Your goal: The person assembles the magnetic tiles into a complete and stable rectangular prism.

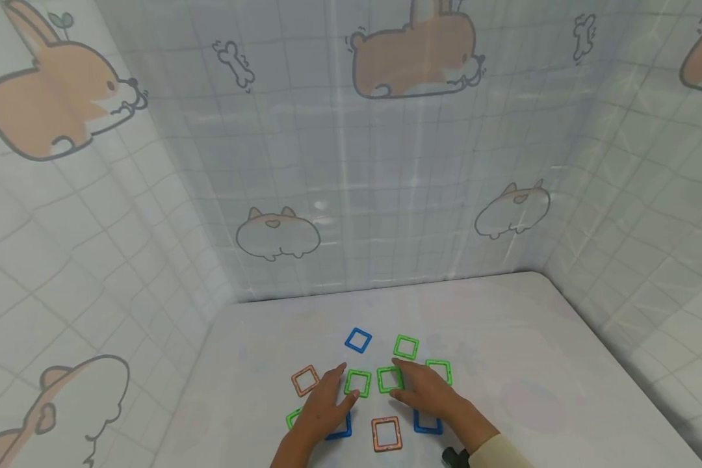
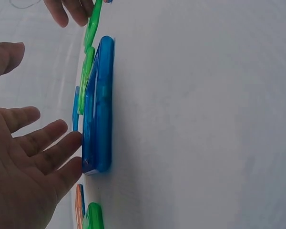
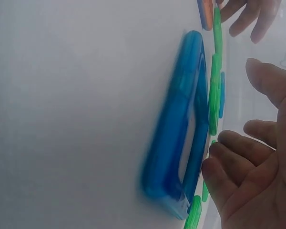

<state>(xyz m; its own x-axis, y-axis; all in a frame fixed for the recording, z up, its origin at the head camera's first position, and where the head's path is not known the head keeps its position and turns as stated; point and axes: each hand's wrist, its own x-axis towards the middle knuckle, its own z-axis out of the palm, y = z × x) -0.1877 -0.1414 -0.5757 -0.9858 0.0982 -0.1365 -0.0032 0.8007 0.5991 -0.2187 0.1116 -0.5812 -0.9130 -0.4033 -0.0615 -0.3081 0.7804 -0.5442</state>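
My left hand (image 1: 323, 406) is held low over the table with its fingers spread, above a blue square frame (image 1: 348, 426) that it partly covers. In the left wrist view its fingertips come right up to the side of that blue frame (image 2: 104, 105). A green square frame (image 1: 359, 372) lies beside its thumb and index finger. My right hand (image 1: 429, 387) has its fingers extended, thumb and index at another green square frame (image 1: 379, 381). Below its palm lies a second blue frame (image 1: 428, 429), seen large in the right wrist view (image 3: 169, 129). Neither hand grips anything.
Around the hands lie an orange frame (image 1: 387, 447) in front, another orange frame (image 1: 296, 385) at left, a small blue frame (image 1: 364, 333) behind, and several more green frames (image 1: 397, 345). A black object (image 1: 455, 457) sits near the right forearm. Patterned curtains (image 1: 386, 162) surround the white table (image 1: 503, 325).
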